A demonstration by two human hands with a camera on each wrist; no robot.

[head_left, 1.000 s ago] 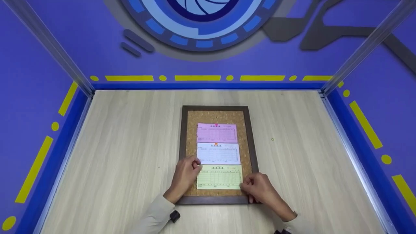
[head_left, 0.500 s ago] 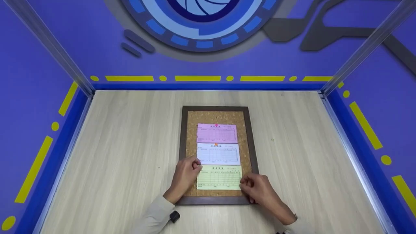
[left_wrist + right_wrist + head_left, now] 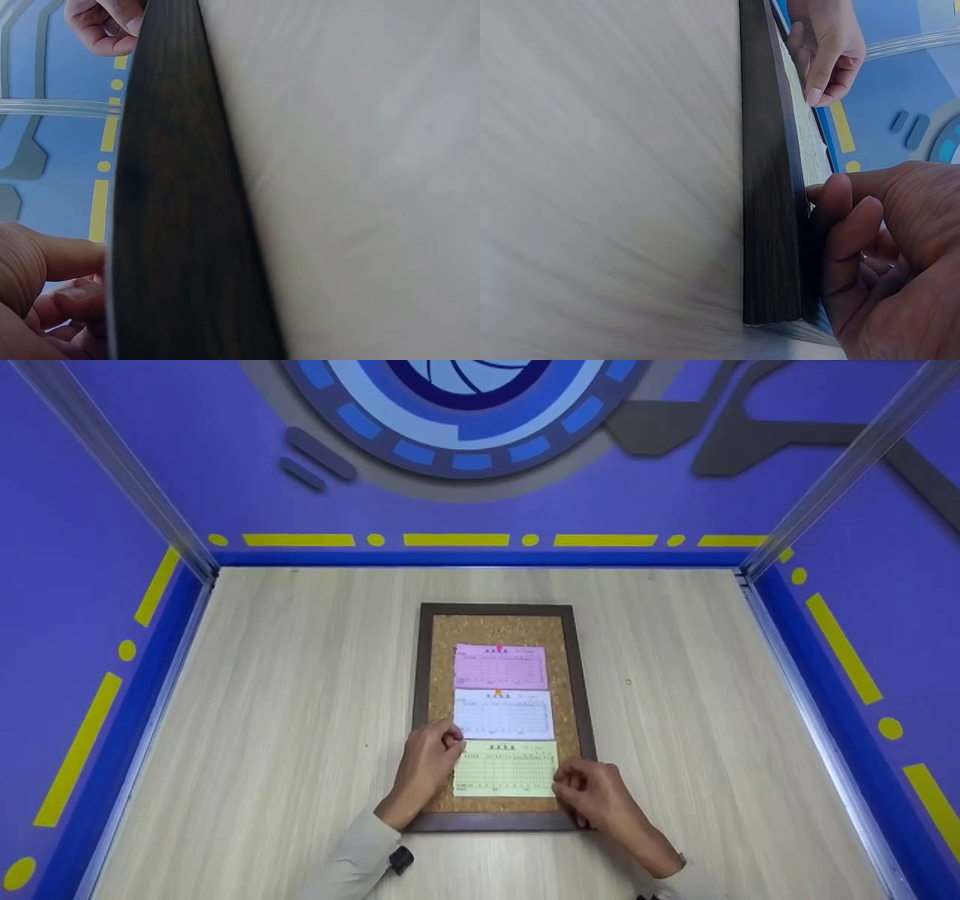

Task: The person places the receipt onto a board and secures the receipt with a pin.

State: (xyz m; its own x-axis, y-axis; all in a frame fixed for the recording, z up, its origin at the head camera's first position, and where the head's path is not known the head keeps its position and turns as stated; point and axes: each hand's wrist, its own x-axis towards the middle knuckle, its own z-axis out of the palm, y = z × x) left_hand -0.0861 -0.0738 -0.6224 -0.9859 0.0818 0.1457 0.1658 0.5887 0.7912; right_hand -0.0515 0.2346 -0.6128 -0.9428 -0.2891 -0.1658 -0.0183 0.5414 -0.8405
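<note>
A: We see the left hand [image 3: 426, 765] at the top-left corner of the pale green printed paper slip [image 3: 507, 769], fingers curled, thumb and forefinger look pinched on that corner. Right hand [image 3: 596, 795] at the slip's right edge near the bottom-right corner, fingers curled in too; whether it actually grips the paper we can't tell.

B: Where's the slip?

A: Lowest of three on the brown-framed cork board [image 3: 442, 701], lying flat on the light wood-grain worktop [image 3: 285, 712]. Above it a white slip [image 3: 504, 715] with an orange pin [image 3: 498, 692], then a pink slip [image 3: 501, 667] with a pink pin [image 3: 499, 648]. The green one's top edge touches or just meets the white one's bottom edge.

B: Look of it?

A: Thin, flat, rectangular, printed table grid and header line. We see no pin on it.

B: Risks?

A: We judge it could skew or slide if either hand lets up, since nothing visible fixes it. Pinching hard may crease the corner. It could also ride over the white slip's lower edge. Wrist views only show the dark frame edge and fingers [image 3: 832, 225], so contact isn't confirmed.
</note>
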